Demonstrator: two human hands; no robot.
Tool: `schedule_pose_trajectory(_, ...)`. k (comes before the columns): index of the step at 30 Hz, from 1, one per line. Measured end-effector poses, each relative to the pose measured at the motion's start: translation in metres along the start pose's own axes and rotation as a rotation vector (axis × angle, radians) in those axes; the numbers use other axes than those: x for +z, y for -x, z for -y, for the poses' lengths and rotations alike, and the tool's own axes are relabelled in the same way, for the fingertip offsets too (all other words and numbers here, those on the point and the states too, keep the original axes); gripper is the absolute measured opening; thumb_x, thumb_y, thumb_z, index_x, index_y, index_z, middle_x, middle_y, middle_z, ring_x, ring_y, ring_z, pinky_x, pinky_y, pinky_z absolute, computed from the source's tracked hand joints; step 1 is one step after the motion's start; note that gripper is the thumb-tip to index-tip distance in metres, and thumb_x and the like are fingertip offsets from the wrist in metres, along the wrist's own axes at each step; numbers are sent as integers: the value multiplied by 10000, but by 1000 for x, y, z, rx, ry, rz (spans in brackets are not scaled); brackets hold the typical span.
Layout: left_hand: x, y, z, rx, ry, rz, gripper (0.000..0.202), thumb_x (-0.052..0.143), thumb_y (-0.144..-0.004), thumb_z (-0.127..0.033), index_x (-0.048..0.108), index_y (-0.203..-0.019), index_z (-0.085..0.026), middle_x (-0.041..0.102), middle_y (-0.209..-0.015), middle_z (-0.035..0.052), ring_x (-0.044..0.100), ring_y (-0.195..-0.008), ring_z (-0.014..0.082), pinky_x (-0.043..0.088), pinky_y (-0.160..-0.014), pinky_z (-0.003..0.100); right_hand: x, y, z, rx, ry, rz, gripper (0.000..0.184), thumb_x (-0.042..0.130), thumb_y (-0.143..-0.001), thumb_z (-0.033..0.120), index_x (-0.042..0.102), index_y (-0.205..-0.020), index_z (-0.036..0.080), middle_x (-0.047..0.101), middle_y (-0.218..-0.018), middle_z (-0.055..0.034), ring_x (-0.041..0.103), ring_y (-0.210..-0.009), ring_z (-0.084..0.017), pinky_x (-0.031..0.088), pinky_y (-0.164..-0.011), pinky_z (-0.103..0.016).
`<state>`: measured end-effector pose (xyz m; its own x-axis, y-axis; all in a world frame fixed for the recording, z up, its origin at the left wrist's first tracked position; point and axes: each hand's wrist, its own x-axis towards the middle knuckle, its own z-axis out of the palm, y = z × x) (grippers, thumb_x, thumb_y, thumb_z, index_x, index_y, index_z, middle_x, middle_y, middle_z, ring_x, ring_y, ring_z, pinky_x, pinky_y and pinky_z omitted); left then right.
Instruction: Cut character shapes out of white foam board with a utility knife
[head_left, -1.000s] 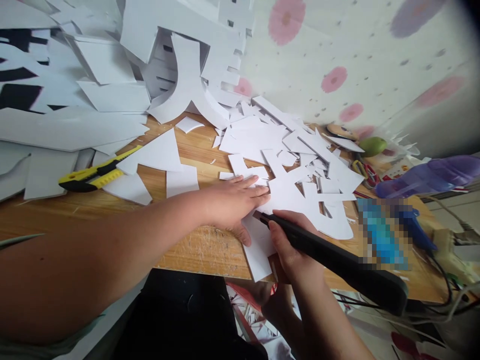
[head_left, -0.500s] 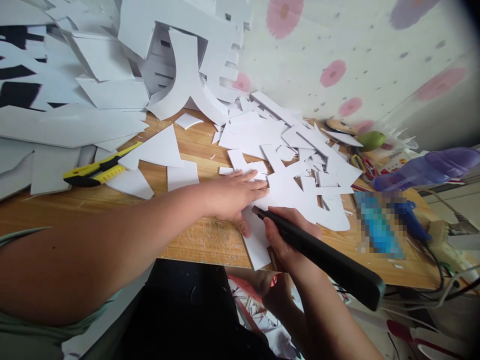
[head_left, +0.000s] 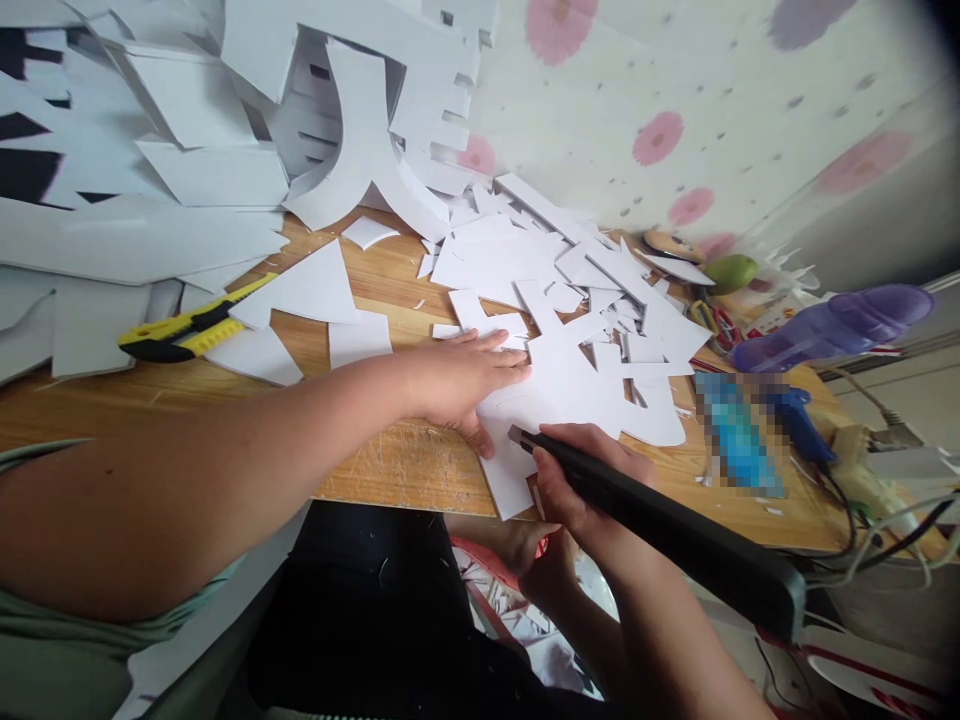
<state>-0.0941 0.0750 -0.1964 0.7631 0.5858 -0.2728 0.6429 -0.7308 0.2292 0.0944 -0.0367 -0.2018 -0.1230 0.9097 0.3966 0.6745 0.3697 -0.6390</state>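
My left hand (head_left: pixel 480 382) lies flat with fingers spread, pressing a cut white foam board (head_left: pixel 581 398) onto the wooden table (head_left: pixel 405 465). In my right hand (head_left: pixel 600 443) is a black-handled cutter knife (head_left: pixel 675 540), gripped with its long handle slanting down to the right. The knife's tip is over the near strip of the board, just right of my left thumb. I cannot tell whether the blade touches the surface. Curved and slotted white offcuts (head_left: pixel 480 255) lie loosely around the board.
A yellow-and-black box cutter (head_left: pixel 184 325) lies on the left beside white pieces. Larger white boards (head_left: pixel 187 100) are stacked behind. To the right are a purple bottle-like object (head_left: pixel 832 325), a blue tool (head_left: pixel 802 425), a power strip (head_left: pixel 855 470) and cables. Scraps fill a container below the table edge.
My right hand has drawn the knife slightly toward me and right, away from my left fingers. The left hand stays flat on the board. The whole view has shifted a little.
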Motion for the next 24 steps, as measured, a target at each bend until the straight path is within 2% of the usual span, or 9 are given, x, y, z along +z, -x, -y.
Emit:
schedule_pose_trajectory(8,-1,0,-1,-8,1,4,1102,712,-672,-630,169,-1529,-201,112,-1611,6,-41,-1493,281,84,-1204,507,-2,2,3,-4,2,4,68,644,-788,202,667,-851,212,678,-663,26,602,-536,-100,457,-528,-207)
schedule_pose_trajectory(13,1,-1,0,-1,8,-7,1110,709,-666,-641,169,-1529,-199,112,-1612,20,-49,-1492,281,75,-1206,496,-2,3,2,-23,2,10,70,632,-794,214,666,-856,207,679,-660,21,591,-511,-101,461,-513,-216)
schedule_pose_trajectory(15,2,-1,1,6,15,-13,1113,704,-660,-664,179,-1528,-207,125,-1611,19,-49,-1491,283,81,-1206,492,-3,2,2,-21,9,44,73,629,-800,224,669,-858,204,672,-641,21,574,-485,-102,451,-488,-221)
schedule_pose_trajectory(18,1,0,1,14,27,-22,1133,712,-643,-689,192,-1524,-202,136,-1610,19,-31,-1492,287,85,-1207,488,-8,-1,1,58,-11,118,89,654,-801,244,683,-878,211,694,-675,5,605,-533,-125,482,-522,-245)
schedule_pose_trajectory(20,-1,1,0,15,35,-24,1139,708,-645,-700,193,-1523,-188,138,-1610,31,-15,-1492,291,86,-1206,489,-13,-5,-3,143,-122,100,109,681,-791,273,697,-888,225,709,-715,-5,629,-574,-147,503,-549,-270)
schedule_pose_trajectory(23,-2,3,0,20,36,-17,1129,713,-645,-694,214,-1518,-182,154,-1608,51,-6,-1491,303,91,-1203,498,-24,-18,-14,231,-463,-63,149,705,-770,310,698,-900,236,676,-649,8,616,-524,-156,504,-514,-290)
schedule_pose_trajectory(24,-2,3,0,24,33,-14,1124,715,-643,-691,222,-1516,-185,159,-1608,54,-8,-1491,304,92,-1203,498,-28,-23,-19,246,-572,-80,160,710,-766,310,693,-908,237,658,-615,18,610,-508,-157,506,-514,-294)
